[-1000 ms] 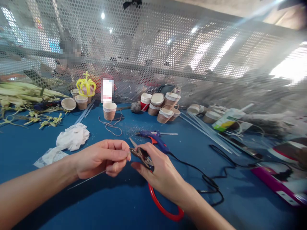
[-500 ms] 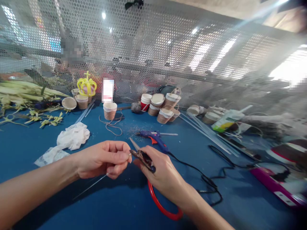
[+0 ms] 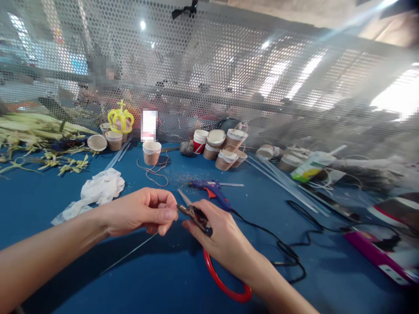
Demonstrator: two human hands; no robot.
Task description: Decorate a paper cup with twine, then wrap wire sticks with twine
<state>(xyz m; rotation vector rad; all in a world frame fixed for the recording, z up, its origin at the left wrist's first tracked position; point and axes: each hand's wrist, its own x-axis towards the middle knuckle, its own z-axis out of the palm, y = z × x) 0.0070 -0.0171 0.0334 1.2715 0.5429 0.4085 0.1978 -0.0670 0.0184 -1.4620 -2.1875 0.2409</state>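
Observation:
My left hand (image 3: 149, 212) pinches a thin wire (image 3: 129, 253) between thumb and fingertips; its long free end slants down to the left. In my right hand (image 3: 221, 226) is a pair of small dark pliers (image 3: 193, 217). Their jaws meet the left fingertips, where the short end of the wire is mostly hidden. Red-handled scissors (image 3: 225, 288) show beneath my right hand, their blade tip pointing up and left; whether the hand touches them I cannot tell. Just beyond lies a blue glue gun (image 3: 212, 188) with a clear glue stick in it.
Several twine-wrapped cups (image 3: 225, 159) stand along the perforated metal screen (image 3: 183, 100). Left are a crumpled white cloth (image 3: 101, 187), pale husks (image 3: 42, 131) and a yellow crown (image 3: 121, 120). Right are clear glue sticks (image 3: 284, 183), a black cable (image 3: 255, 226) and a purple power strip (image 3: 376, 255).
The view has shifted slightly. My left fingers have curled in a little, and the wire's free end lies a bit flatter. The pliers stay at the left fingertips.

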